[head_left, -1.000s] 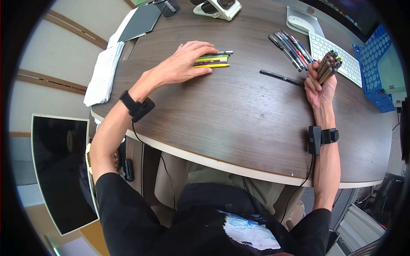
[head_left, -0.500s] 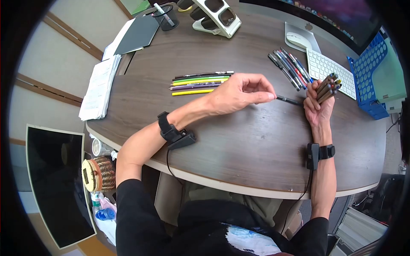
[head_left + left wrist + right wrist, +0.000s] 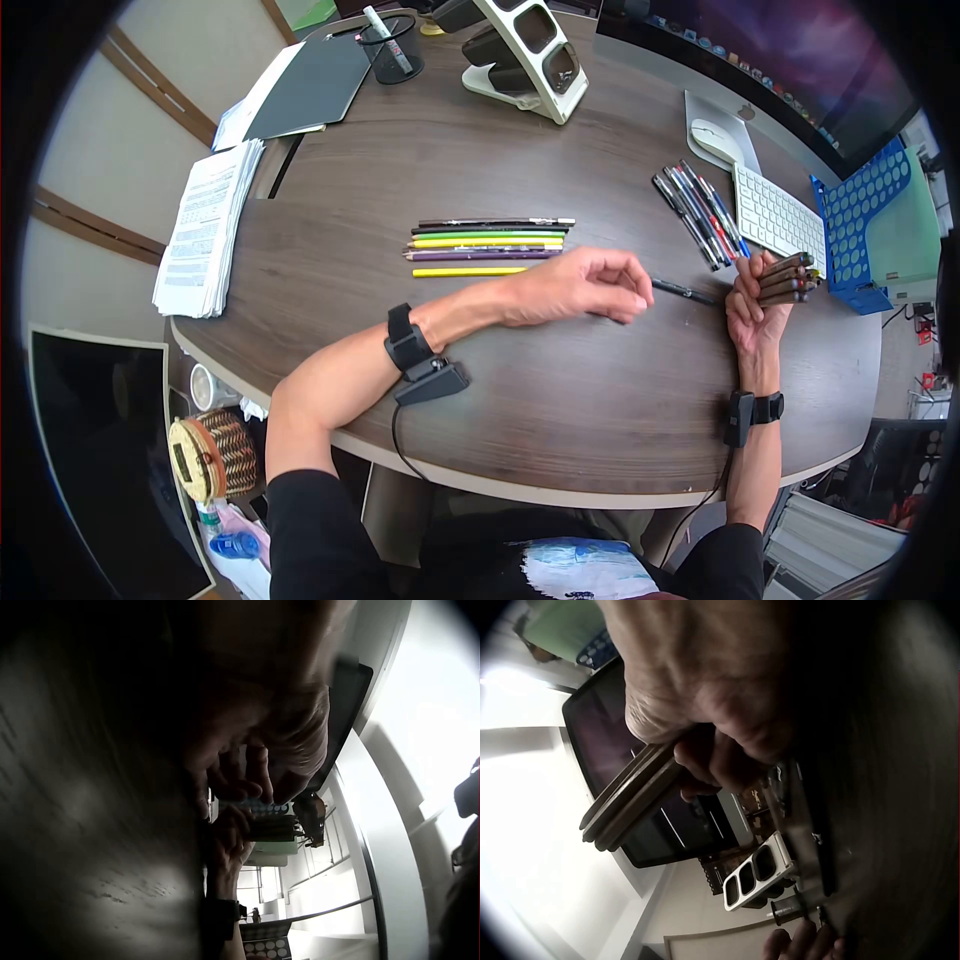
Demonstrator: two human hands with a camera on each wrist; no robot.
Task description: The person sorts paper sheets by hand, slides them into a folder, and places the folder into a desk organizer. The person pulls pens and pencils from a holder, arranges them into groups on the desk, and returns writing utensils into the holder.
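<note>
In the head view, my left hand (image 3: 585,285) hovers with loosely bent fingers beside the left end of a black pen (image 3: 685,292); no object shows in its grasp. The right wrist view shows a gap between its fingers (image 3: 802,941) and the pen (image 3: 821,840). My right hand (image 3: 752,312) grips a bundle of brown pencils (image 3: 788,280), its back edge at the desk near the pen's right end. Left of centre lies a row of coloured pencils (image 3: 485,242). Several pens (image 3: 700,215) lie side by side above the right hand.
A keyboard (image 3: 780,212), mouse (image 3: 716,142) and blue perforated holder (image 3: 860,225) stand at the right. Behind are a white stand (image 3: 560,90) and mesh cup (image 3: 398,62). Papers (image 3: 208,230) lie at the desk's left edge.
My left hand has left the coloured pencils and moved right to the black pen's left end. My right hand still holds the brown pencils. The head view has shifted.
</note>
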